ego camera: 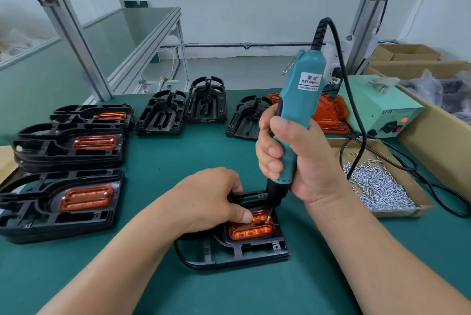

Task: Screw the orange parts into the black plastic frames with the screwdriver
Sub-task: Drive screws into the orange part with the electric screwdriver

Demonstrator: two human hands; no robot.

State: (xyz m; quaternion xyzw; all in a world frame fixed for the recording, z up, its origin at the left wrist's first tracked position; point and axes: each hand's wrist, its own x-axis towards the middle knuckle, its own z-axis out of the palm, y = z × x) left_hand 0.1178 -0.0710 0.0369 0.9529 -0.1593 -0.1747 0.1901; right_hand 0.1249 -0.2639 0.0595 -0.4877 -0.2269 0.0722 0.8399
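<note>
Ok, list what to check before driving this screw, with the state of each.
1. Grip: the right hand holds the screwdriver: ok.
2. Aim: the bit meets the orange part at its far right corner: ok.
3. Straightness of the screw under the bit: cannot tell.
4. Hold: the left hand grips the black frame, thumb on the orange part: ok.
5. Frame flat on the green mat: ok.
6. Power: the red lamp on the power box is lit: ok.
</note>
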